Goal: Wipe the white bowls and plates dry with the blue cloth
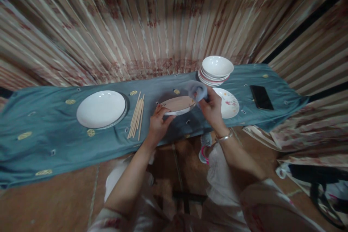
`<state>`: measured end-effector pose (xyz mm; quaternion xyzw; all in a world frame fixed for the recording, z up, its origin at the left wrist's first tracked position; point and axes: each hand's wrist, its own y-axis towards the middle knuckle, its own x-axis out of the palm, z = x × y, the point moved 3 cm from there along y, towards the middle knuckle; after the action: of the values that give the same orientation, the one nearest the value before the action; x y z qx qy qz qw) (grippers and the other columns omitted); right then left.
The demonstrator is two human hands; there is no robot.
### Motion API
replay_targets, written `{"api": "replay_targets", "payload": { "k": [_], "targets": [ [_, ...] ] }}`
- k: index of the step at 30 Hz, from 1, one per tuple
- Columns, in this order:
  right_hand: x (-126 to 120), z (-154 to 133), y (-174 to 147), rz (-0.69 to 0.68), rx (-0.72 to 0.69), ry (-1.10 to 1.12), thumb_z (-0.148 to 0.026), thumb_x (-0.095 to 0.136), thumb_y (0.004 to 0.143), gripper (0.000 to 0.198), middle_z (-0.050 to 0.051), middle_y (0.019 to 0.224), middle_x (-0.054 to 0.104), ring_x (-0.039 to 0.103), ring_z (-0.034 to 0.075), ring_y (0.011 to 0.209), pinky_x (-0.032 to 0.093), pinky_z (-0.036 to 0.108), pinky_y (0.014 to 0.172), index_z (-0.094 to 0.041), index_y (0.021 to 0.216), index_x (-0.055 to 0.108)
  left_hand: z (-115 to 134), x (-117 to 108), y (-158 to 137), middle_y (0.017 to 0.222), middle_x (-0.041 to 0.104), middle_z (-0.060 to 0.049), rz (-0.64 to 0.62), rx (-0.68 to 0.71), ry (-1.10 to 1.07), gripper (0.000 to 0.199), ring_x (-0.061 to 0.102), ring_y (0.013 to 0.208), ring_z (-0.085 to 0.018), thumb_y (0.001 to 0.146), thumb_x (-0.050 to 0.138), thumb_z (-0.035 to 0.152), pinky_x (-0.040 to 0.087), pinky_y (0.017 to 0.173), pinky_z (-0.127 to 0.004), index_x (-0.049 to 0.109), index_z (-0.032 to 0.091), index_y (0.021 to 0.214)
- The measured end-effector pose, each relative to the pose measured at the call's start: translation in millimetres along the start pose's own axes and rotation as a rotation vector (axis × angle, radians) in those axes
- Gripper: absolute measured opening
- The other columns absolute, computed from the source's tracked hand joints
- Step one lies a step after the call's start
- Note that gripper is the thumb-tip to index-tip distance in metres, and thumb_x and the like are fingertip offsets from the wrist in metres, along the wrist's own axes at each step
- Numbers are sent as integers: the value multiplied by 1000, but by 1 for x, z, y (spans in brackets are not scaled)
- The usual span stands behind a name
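My left hand [159,125] pinches the near left rim of a shallow plate [178,106], which is tilted above the cloth-covered table. In my right hand [212,107] is a bunched, pale blue-grey cloth [199,90], held at the plate's right edge and slightly blurred. Just right of that hand lies a white plate with a flower print [230,103], partly hidden by my fingers. Behind it stands a stack of white bowls [217,67], some with reddish rims.
Several chopsticks [137,116] lie left of my left hand. Farther left sit stacked white plates [101,109]. A black phone [261,97] rests toward the right end of the green tablecloth [67,148]. Patterned curtains [163,25] hang behind, and a dark bag [318,177] is at lower right.
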<state>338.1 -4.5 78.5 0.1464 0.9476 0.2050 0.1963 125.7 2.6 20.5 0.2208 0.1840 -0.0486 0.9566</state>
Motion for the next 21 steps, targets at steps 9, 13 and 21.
{"api": "replay_targets", "payload": {
  "k": [9, 13, 21],
  "targets": [
    [26, -18, -27, -271, -401, -370, -15, 40, 91, 61, 13, 158, 43, 37, 28, 149, 30, 52, 122, -22, 152, 43, 11, -8, 5, 76, 65, 1, 103, -255, -157, 18, 60, 75, -18, 77, 75, 37, 47, 74, -28, 68, 21, 78],
    [44, -27, -38, -380, -532, -511, -32, 43, 97, 59, 17, 162, 37, 24, 32, 155, 23, 57, 122, -17, 154, 38, 14, -7, 7, 69, 63, 1, 122, -280, -336, 22, 56, 66, -15, 74, 75, 40, 45, 65, -26, 67, 19, 74],
    [57, -31, -38, -290, -568, -565, -49, 33, 104, 56, 12, 161, 41, 24, 29, 155, 14, 55, 125, -23, 153, 42, 22, -11, 2, 64, 60, 4, 140, -393, -603, 29, 48, 58, -9, 65, 85, 40, 41, 56, -21, 66, 18, 71]
  ]
}}
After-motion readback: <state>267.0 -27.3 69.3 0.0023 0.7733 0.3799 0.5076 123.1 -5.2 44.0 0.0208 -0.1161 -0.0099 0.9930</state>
